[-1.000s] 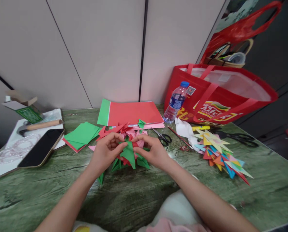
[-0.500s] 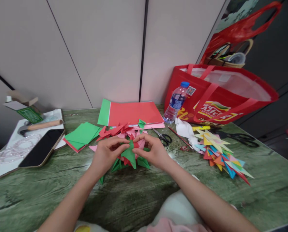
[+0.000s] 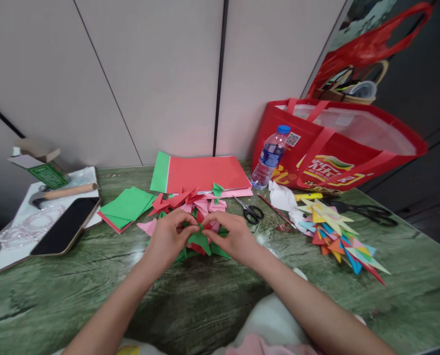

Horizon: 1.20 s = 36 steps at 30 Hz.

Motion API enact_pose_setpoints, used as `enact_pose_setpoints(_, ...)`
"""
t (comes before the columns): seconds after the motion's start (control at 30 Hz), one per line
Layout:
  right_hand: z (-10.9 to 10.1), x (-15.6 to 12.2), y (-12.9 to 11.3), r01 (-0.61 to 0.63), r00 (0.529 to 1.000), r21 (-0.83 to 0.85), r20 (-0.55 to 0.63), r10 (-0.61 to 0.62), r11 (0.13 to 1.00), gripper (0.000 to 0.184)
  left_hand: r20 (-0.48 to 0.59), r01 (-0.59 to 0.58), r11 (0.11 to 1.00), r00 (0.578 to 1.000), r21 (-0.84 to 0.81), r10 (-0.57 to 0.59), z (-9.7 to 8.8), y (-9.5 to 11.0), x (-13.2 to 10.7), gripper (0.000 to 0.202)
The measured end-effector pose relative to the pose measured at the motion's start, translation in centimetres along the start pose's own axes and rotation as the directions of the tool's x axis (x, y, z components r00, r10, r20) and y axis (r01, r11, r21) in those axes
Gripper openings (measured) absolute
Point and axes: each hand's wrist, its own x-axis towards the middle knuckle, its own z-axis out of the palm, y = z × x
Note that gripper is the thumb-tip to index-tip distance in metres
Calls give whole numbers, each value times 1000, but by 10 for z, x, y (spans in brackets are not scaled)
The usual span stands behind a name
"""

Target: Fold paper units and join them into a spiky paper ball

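Note:
Between my hands is a folded green paper piece (image 3: 201,241), pinched from both sides. My left hand (image 3: 171,231) has thumb and forefinger closed on its left part. From the other side, my right hand (image 3: 232,234) grips it with thumb and fingertips close to the left ones. Red and green folded paper shows under and around the piece, partly hidden by my fingers. Just beyond lie red folded pieces (image 3: 179,198) and pink folded pieces (image 3: 205,204), with a small green one (image 3: 217,190) among them.
Green paper squares (image 3: 127,207) lie left, near a phone (image 3: 66,227) and a hammer (image 3: 64,192). Behind are red sheets (image 3: 208,172). Scissors (image 3: 252,213), a water bottle (image 3: 269,158), a red bag (image 3: 316,148) and colourful folded paper (image 3: 341,236) stand or lie to the right.
My fingertips have come closer together on the green paper piece, which now shows less of itself and sits tilted differently. The things around have stayed in place.

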Motion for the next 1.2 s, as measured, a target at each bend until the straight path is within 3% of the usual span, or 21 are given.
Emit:
enact_pose_setpoints(0.23,1,0,0,-2,1000,-9,-10,2,1000,11,-17,-148,963,988,227,155,2,3,-3,12)
enact_pose_setpoints(0.43,0,2,0,-98,995,33,-10,98,995,12,19,-273,932,961,240,277,4,1,-4,10)
enact_pose_setpoints(0.73,0,1,-1,-24,1000,51,-9,25,998,2,-1,-71,981,997,179,72,5,8,-5,21)
enact_pose_setpoints(0.87,1,2,-3,-179,984,172,21,178,969,9,19,87,996,996,32,-88,2,11,-2,30)
enact_pose_setpoints(0.97,1,4,-3,-300,953,300,61,296,906,13,-29,162,987,986,-21,-163,1,14,0,26)
enact_pose_setpoints(1.07,1,5,-2,-328,943,346,57,329,879,15,-90,180,979,978,-91,-189,0,16,1,24)
enact_pose_setpoints(1.2,2,3,-3,-312,949,306,68,307,899,12,-44,212,972,975,-103,-217,-1,16,1,27)
